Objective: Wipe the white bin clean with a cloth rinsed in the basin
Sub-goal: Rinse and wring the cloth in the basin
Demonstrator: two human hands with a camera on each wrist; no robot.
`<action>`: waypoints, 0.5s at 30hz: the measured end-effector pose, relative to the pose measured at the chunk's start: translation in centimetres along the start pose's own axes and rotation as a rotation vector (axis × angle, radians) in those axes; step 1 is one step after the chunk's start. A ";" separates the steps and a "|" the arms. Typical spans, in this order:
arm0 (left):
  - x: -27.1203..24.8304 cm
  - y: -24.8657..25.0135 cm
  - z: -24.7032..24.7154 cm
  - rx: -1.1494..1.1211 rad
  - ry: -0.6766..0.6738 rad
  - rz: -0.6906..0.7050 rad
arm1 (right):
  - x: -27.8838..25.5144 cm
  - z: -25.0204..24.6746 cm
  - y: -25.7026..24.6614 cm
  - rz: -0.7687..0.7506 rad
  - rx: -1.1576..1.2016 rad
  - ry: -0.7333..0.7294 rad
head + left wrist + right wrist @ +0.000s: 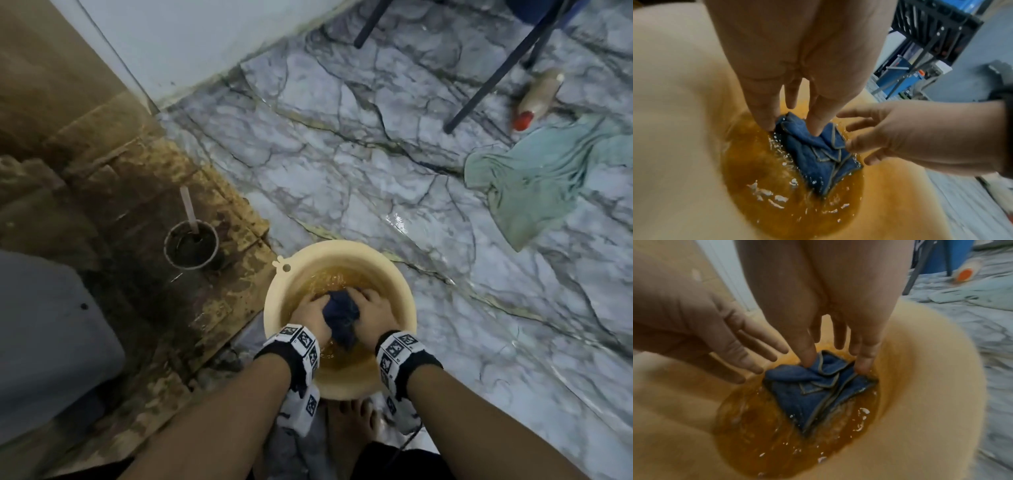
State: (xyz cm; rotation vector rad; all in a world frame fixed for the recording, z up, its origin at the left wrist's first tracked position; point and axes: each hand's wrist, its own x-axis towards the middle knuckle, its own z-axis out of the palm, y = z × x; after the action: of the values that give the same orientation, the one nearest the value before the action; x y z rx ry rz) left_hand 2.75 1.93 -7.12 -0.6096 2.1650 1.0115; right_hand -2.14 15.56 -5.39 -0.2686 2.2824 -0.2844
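A cream basin (342, 245) of brown water stands on the floor just in front of me. A bunched blue cloth (340, 311) lies half in the water between my hands. My left hand (310, 308) has straight fingers, and its fingertips (816, 129) press on the cloth's (818, 155) upper end. My right hand (373, 306) pinches the cloth (813, 394), thumb (807, 360) dug into a fold and another finger on the far edge. A large pale grey-white shape (51, 342) at the left edge may be the bin; I cannot tell.
Left of the basin, a small dark pot with a stick (191, 245) stands on stained cardboard (154, 192). On the wet marble floor (376, 171) lie a green rag (548, 171) and a red-capped bottle (537, 99) by dark chair legs (479, 92). My bare foot (352, 421) is below the basin.
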 end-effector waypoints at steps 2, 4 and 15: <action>0.6 0.3 0.2 0.129 -0.077 -0.002 | 0.8 1.0 0.1 0.004 -0.038 -0.087; 1.2 0.4 0.3 0.259 -0.136 -0.012 | 1.5 2.0 0.4 0.014 -0.090 -0.151; 1.9 0.5 1.4 0.363 -0.235 -0.082 | 1.0 4.7 0.9 -0.088 -0.437 0.034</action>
State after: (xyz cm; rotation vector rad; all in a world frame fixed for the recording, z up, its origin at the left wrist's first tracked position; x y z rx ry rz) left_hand 1.67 3.07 -8.94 -0.3823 2.0265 0.5913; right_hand 0.61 15.61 -9.38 -0.5915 2.3510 0.1725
